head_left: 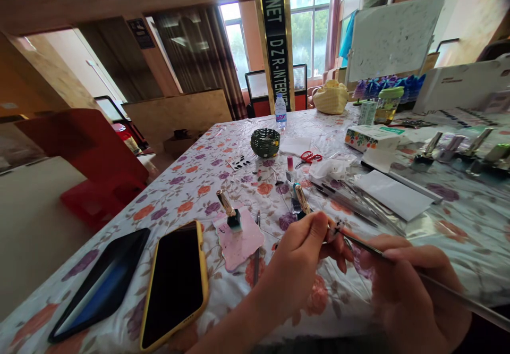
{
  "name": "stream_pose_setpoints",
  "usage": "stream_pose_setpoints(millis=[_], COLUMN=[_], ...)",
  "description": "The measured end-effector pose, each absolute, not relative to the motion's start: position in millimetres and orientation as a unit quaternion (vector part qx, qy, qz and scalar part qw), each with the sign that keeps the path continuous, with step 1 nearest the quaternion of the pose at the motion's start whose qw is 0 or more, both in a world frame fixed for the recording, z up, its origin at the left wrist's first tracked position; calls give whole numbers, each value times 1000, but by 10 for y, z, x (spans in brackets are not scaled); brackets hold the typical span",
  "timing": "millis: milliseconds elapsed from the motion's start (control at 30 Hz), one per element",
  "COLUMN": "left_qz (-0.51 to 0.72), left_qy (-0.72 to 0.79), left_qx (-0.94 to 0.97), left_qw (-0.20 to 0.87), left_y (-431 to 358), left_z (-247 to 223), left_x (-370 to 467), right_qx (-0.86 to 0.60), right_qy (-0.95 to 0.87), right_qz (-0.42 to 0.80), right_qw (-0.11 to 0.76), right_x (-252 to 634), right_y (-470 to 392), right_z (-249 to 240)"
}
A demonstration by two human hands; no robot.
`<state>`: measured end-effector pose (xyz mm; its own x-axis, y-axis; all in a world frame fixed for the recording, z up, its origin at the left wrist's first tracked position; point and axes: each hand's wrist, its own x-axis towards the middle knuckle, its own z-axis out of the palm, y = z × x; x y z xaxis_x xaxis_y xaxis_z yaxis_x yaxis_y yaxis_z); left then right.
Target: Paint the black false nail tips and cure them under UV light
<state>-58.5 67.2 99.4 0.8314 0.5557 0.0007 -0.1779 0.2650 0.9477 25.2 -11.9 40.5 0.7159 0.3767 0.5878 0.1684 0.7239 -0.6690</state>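
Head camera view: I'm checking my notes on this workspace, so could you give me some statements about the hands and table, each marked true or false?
1. The right hand grips a thin tool. True.
2. The yellow-cased phone lies face down. False: the yellow-cased phone lies face up.
3. A gold-capped bottle stands on the pink sheet. True.
4. The left hand lies flat. False: the left hand is bent, a small pale piece at its fingertips.
5. In view, the red-handled scissors lie left of the green basket. False: they lie right of the green basket.

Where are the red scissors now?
In the head view, right of centre, the red scissors lie on the table, beyond and right of the pink-capped bottle.
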Motion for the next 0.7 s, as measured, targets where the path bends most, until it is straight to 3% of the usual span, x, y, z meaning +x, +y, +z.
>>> stream_pose_setpoints(millis=[700], left_qz=[239], left_qy=[178], left_qx=[567], left_qw=[768], left_y=[675], left_z=[986], left_x=[-582], right_qx=[-359], right_qy=[-375], right_qz=[52], right_qw=[853], right_x=[273], right_y=[-115], right_z=[397])
